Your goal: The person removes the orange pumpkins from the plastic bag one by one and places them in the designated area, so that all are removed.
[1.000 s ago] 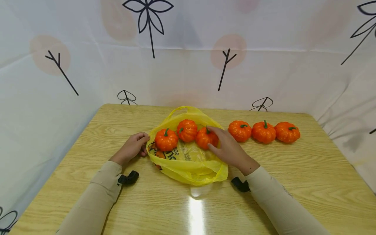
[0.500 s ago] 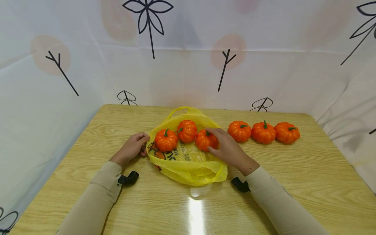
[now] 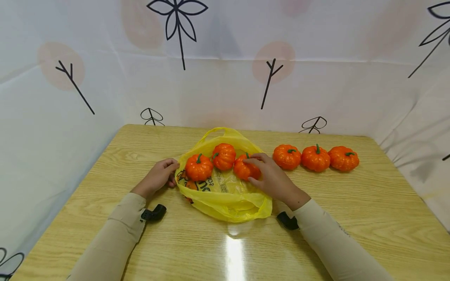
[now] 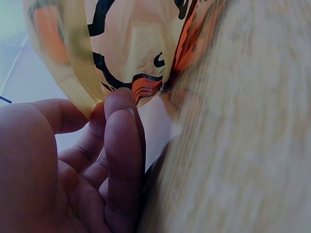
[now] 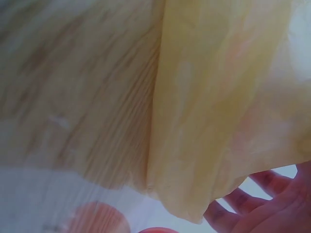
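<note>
Currently, left grip (image 3: 159, 175) pinches yellow bag (image 3: 225, 201) at its left rim. Right grip (image 3: 275, 177), fingers apart, is at the right side of the rightmost bagged pumpkin (image 3: 241, 169); contact unclear.

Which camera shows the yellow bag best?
The head view: it shows the bag nearly whole, lying open with three pumpkins inside. The left wrist view catches only a printed end pinched by the left hand; the right wrist view, just a plain side.
</note>
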A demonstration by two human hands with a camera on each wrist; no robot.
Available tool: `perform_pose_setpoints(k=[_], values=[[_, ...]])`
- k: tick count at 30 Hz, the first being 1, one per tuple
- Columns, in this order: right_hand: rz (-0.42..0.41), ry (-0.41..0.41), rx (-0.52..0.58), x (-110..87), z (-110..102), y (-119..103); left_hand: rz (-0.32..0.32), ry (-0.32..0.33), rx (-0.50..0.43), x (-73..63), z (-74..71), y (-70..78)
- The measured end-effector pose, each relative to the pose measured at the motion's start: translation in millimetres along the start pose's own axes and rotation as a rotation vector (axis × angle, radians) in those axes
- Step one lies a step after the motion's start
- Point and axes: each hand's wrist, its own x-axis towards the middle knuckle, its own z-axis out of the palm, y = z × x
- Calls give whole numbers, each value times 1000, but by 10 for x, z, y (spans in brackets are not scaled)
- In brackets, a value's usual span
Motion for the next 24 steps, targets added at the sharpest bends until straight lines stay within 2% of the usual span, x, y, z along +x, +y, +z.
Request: perform_pose_setpoints(k=[24], values=[[4, -48, -18, 1, 14, 12, -1, -6, -3, -6, -7, 9]])
